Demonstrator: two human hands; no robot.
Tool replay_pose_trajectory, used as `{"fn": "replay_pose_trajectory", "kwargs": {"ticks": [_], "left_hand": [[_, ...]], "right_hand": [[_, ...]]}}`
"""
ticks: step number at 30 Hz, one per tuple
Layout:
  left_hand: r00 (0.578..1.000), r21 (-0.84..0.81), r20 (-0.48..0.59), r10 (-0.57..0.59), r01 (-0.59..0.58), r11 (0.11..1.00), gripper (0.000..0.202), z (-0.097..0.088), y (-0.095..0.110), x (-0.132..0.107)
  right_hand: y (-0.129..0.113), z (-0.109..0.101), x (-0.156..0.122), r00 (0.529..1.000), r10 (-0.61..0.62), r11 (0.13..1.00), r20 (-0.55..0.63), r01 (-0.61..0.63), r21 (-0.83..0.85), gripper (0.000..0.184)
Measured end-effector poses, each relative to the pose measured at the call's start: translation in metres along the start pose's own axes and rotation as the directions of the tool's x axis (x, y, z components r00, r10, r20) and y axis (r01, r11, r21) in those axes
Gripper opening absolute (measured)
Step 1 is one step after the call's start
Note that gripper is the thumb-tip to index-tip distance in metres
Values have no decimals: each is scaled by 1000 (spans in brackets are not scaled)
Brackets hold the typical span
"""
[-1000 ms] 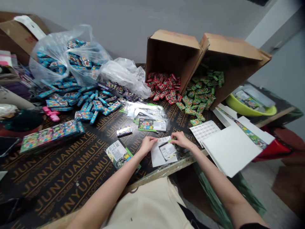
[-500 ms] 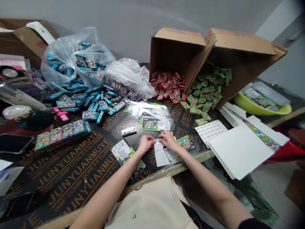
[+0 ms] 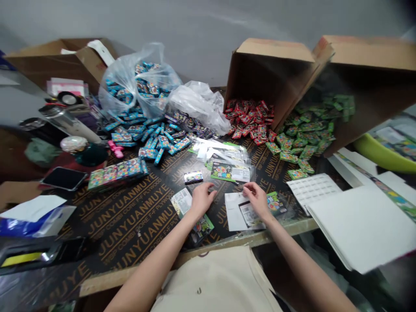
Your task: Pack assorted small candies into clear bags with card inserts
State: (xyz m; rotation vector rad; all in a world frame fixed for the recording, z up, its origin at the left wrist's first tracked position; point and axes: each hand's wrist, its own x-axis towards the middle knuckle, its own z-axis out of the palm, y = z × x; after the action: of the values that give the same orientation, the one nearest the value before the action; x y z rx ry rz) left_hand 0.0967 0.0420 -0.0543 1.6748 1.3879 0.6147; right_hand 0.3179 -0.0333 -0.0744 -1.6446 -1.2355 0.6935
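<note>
My left hand [image 3: 202, 200] hovers over a green-and-black printed packet [image 3: 204, 226], its curved fingers apart and nothing visible between them. To its right, my right hand [image 3: 256, 198] has its fingers drawn together at the top edge of a white paper piece [image 3: 231, 212]; whatever they pinch is too small to make out. Under that wrist lie a grey-and-black printed part [image 3: 249, 215] and a green printed packet [image 3: 276, 203]. A small dark-and-white wrapped box [image 3: 193, 177] sits just beyond my left hand. Behind both hands is a pile of clear-sleeved printed packets [image 3: 230, 170].
Blue small packs [image 3: 152, 141] spill from a clear bag [image 3: 118, 71]. Red packs [image 3: 248, 117] and green packs [image 3: 305, 134] lie in tipped cartons [image 3: 276, 47]. White cards [image 3: 360, 221] stick out over the front edge at right. A phone [image 3: 64, 178] and flask [image 3: 73, 121] are at left.
My hands have drawn apart: the left has left the white paper piece and moved left over the printed packet, while the right stays by the paper. The view has swung left.
</note>
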Motion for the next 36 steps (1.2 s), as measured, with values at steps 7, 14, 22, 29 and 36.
{"fn": "replay_pose_trajectory", "kwargs": {"ticks": [7,14,22,29,36], "left_hand": [[989,413,-150,3,60,909,44,-81,-47,-29],[970,140,-51,236,-227,964,21,-77,0,-36],[965,-138,-61,256,-263,955,6,-80,24,-51],[961,-81,-59,270,-274,958,12,-84,28,-56],[940,34,-211,266,-265,964,10,-69,31,-59]], "right_hand": [[-31,10,14,998,-2,995,67,-5,101,28],[-111,48,45,898,-195,976,394,137,171,23],[-153,61,53,574,-246,967,781,196,161,21],[-156,71,52,513,-186,969,838,239,69,19],[-143,85,46,648,-166,981,743,189,55,12]]}}
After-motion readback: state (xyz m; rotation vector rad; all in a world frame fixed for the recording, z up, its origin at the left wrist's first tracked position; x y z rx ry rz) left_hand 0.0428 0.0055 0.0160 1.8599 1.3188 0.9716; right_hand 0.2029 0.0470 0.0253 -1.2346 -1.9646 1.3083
